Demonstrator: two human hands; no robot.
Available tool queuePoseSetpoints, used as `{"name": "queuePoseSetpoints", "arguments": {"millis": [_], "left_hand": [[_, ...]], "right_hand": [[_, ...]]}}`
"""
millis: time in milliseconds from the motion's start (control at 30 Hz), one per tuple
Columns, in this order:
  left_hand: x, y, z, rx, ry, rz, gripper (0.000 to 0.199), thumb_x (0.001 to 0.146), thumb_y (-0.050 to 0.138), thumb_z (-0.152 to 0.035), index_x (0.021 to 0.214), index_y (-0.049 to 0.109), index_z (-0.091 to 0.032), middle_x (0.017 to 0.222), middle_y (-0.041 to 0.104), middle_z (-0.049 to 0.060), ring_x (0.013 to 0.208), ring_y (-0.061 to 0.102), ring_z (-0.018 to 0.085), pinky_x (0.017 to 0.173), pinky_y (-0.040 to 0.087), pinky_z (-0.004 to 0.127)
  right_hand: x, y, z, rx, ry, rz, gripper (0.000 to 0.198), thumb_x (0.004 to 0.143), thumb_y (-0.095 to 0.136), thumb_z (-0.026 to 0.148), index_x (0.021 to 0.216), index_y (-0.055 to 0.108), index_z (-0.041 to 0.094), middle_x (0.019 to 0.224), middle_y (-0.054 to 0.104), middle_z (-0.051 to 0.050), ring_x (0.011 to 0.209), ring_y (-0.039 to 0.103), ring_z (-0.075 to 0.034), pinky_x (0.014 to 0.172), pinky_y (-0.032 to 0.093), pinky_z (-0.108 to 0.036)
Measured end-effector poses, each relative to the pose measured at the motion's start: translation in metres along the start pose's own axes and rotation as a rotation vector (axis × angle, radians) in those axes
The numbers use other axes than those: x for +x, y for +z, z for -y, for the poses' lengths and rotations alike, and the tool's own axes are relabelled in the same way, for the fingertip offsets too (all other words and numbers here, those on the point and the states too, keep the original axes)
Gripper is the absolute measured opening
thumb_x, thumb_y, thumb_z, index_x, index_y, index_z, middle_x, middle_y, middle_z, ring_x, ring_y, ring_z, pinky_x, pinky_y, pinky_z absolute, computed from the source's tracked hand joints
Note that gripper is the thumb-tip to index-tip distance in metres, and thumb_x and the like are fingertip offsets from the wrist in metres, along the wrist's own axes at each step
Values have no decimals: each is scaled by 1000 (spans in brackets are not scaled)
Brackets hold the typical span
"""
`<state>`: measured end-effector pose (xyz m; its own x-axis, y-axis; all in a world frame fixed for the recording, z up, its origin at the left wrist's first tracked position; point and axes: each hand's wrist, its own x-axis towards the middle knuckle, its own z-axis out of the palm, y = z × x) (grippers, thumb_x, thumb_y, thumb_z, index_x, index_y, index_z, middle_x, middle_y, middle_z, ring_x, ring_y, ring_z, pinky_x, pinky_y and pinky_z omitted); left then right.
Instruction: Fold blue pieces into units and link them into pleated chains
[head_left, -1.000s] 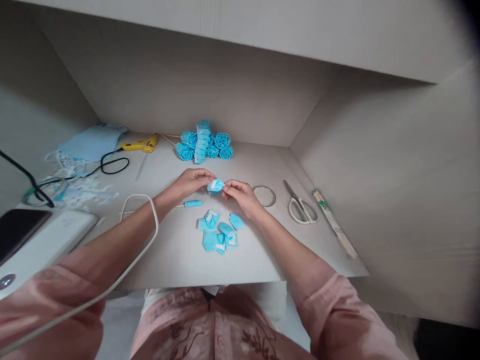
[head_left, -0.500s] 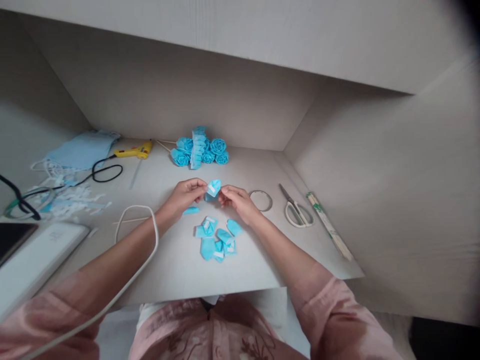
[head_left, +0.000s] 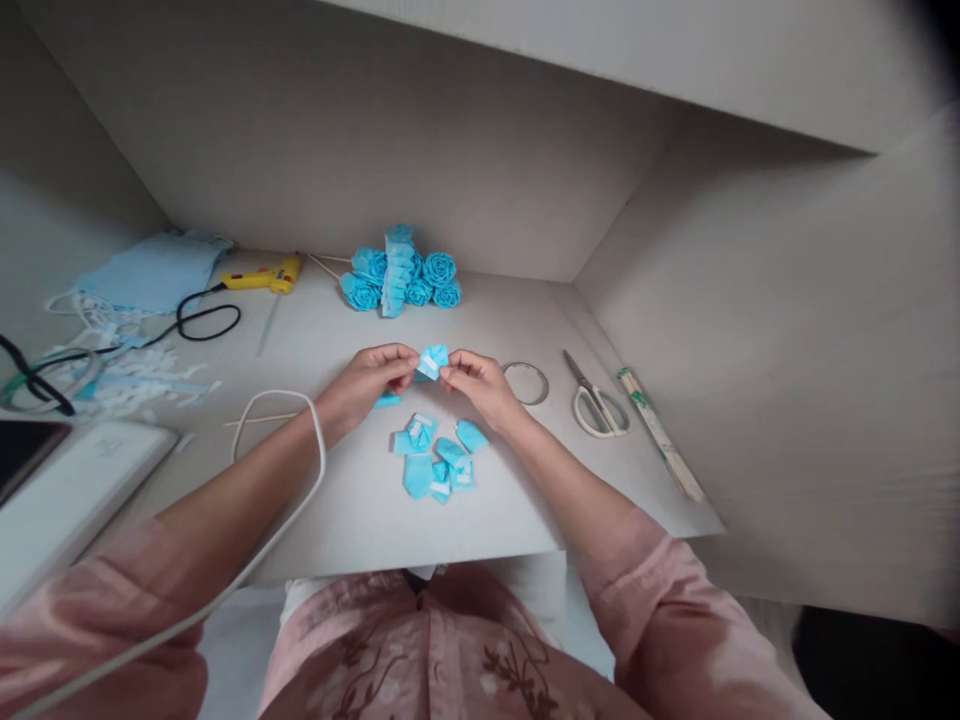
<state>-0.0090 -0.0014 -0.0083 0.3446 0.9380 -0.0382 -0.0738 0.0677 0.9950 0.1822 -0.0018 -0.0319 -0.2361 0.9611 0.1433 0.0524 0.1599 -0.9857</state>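
Observation:
Between my two hands is a small blue fabric petal [head_left: 433, 360] with a strip of white tape on it. My left hand [head_left: 379, 375] pinches its left edge, and the fingers of my right hand [head_left: 480, 382] close on its right edge. Just below, a loose group of blue petal pieces [head_left: 418, 475] lies on the table, some with white tape strips. Another blue piece [head_left: 388, 399] is partly hidden by my left hand. Further back lies a bunch of blue fabric roses [head_left: 439, 268] on thin sticks.
To the right lie a tape roll [head_left: 526, 383], scissors [head_left: 596, 405] and a packet of sticks [head_left: 660, 435]. At left are a yellow glue gun [head_left: 262, 275], blue face masks [head_left: 154, 272], white scraps and a white box [head_left: 97, 480]. A white cable [head_left: 321, 450] loops over my left forearm.
The whole view has shifted slightly as my head moved. Both hands stay on the petal, which has turned a little between the fingers.

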Motion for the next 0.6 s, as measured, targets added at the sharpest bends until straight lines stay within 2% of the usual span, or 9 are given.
{"name": "queuePoseSetpoints", "arguments": {"millis": [100,233,467,600], "left_hand": [[0,-1,0,-24,-14,25,28,74,68,-43,72,58,-16,59,51,-2,54,42,9,55,32,23],[3,-4,3,81,1,-10,29,70,71,-42,75,60,-16,58,49,-3,54,42,8,53,32,22],[6,-6,4,171,41,-61,28,65,69,-41,73,59,-15,52,46,-5,50,38,8,50,29,21],[5,-4,5,182,30,-54,28,65,68,-40,73,59,-15,52,46,-5,50,37,7,49,28,20]], "right_hand": [[0,0,-1,-23,-10,-22,23,76,66,40,70,59,18,64,57,3,61,49,-11,64,37,-25],[1,-2,-3,-41,-2,-28,24,76,66,41,70,60,19,61,55,3,61,48,-12,63,36,-25],[0,-4,2,39,4,58,25,79,65,42,77,66,18,74,63,0,65,52,-12,69,41,-26],[2,-4,-1,-3,-5,39,24,77,68,41,73,63,18,68,60,2,62,50,-11,66,38,-24]]}}
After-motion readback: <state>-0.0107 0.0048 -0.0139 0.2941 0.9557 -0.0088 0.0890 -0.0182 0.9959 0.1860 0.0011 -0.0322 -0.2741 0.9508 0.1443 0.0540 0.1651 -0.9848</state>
